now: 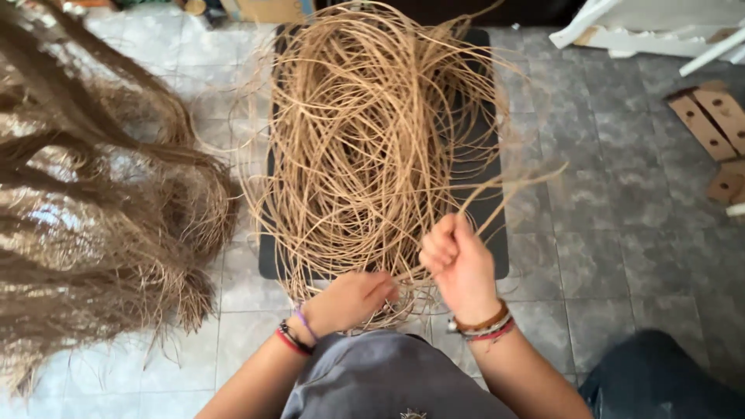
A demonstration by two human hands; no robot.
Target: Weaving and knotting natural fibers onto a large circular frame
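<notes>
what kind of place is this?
Probably a home or small craft workspace, worked at floor level: grey tiled floor, a tangle of cane strands on a dark mat, a pile of dry fibre, cardboard scraps lying about.

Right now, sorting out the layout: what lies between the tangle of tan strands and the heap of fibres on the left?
In the head view, only bare floor tiles crossed by stray strands separate the tangle from the fibre heap.

A home craft workspace is suggested: cane strands [372,132] are heaped on a dark mat [485,194] over a tiled floor [621,194], with fibre bundles [93,217] and, probably, cardboard scraps [710,124] alongside.
</notes>
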